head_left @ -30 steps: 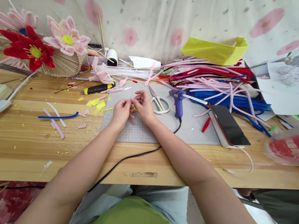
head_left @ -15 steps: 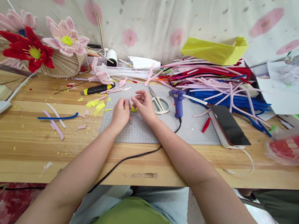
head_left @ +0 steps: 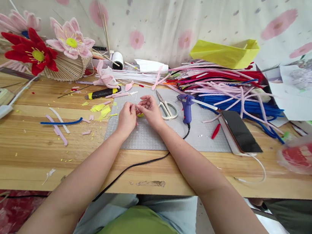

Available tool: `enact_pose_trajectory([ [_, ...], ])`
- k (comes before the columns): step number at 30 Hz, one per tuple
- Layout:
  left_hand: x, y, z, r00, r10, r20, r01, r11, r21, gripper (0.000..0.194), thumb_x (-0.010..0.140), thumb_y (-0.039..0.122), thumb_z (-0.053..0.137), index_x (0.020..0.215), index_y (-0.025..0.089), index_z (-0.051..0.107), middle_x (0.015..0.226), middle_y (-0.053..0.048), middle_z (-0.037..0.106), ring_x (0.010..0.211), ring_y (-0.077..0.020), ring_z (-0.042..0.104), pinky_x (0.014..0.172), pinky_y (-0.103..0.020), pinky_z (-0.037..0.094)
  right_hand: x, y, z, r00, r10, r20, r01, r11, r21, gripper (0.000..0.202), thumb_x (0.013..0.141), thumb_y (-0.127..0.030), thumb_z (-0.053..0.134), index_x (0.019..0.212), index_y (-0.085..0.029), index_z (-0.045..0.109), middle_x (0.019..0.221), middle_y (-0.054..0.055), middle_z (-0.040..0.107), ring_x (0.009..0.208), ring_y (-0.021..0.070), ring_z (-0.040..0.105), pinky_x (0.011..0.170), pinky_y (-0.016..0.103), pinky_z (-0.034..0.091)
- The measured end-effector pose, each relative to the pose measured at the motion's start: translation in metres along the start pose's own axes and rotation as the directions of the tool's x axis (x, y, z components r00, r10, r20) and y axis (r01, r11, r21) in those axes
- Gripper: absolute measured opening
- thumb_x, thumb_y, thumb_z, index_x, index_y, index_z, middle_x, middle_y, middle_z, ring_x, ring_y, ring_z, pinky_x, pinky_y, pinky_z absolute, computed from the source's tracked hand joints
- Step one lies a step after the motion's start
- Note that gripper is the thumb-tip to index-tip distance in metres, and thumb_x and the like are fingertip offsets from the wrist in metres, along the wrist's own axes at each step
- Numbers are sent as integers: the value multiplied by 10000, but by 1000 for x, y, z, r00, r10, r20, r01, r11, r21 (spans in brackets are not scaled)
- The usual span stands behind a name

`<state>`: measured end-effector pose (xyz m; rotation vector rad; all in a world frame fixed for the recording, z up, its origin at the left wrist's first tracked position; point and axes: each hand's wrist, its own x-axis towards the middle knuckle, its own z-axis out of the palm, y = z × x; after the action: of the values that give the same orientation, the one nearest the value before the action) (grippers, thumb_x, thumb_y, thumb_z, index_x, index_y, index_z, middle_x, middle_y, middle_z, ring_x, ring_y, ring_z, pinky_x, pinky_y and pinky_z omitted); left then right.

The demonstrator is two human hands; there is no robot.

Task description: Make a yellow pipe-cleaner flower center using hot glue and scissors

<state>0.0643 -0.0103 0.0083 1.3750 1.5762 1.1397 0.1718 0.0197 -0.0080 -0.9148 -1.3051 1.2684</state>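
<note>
Over the grey cutting mat (head_left: 152, 141), my left hand (head_left: 127, 120) and my right hand (head_left: 151, 111) meet, fingertips pinched close together. Whatever lies in their grip is tiny and mostly hidden by the fingers. A bit of yellow material (head_left: 141, 115) shows just under my right fingers; whether it is held or lies on the mat I cannot tell. Scissors (head_left: 168, 109) with pale handles rest right beside my right hand. Further right, a purple glue gun (head_left: 186, 107) stands with a white stick in it. Yellow scraps (head_left: 104, 111) lie left of my left hand.
Red (head_left: 32, 52) and pink fuzzy flowers (head_left: 71, 40) stand at the left. Pipe cleaners (head_left: 220, 87) are heaped at the back right. A phone (head_left: 240, 132) and a plastic cup (head_left: 309, 154) sit at the right. The glue gun's black cord (head_left: 130, 166) runs under my right forearm.
My right fingers have closed in slightly toward my left fingertips, covering more of the yellow bit. The whole view has shifted a little; the things on the table stay in place.
</note>
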Motion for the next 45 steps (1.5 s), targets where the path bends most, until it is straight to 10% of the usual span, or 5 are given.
enact_pose_trajectory([
  [13,3,2,-10,993,121,10,-121,978,172,174,893,231,454,720,214,453,617,43,478,439,-92,441,525,-228,292,1,2,-7,997,61,-43,-65,994,-84,309,729,-333,645,923,-212,439,762,-47,543,649,82,583,586,228,480],
  [21,23,-1,-17,930,253,267,-354,812,464,157,887,209,476,731,208,487,717,-27,564,726,-181,536,663,-263,322,10,-5,-32,979,21,-202,-95,926,-366,203,728,-252,590,899,-194,497,720,-38,564,648,101,544,671,273,450],
  [31,28,2,-11,896,154,416,-428,544,722,223,949,264,343,962,184,551,983,-94,650,894,-215,592,684,-293,356,-4,-15,-27,999,-15,30,31,769,-638,209,731,-133,543,927,-201,522,797,-20,654,693,114,568,716,279,439],
  [39,29,0,-14,921,203,332,-374,693,616,187,929,269,389,879,190,551,837,-47,644,769,-175,566,663,-272,352,-3,-15,-29,998,14,55,23,789,-614,265,694,-142,547,948,-206,506,758,-38,654,709,116,591,736,277,453],
  [45,31,-2,-14,863,258,434,-474,710,521,165,913,250,410,832,193,542,783,-25,623,736,-161,548,664,-261,361,0,-15,-34,1000,-2,11,8,841,-541,258,683,-157,522,936,-202,496,715,-49,600,667,110,575,704,268,457],
])
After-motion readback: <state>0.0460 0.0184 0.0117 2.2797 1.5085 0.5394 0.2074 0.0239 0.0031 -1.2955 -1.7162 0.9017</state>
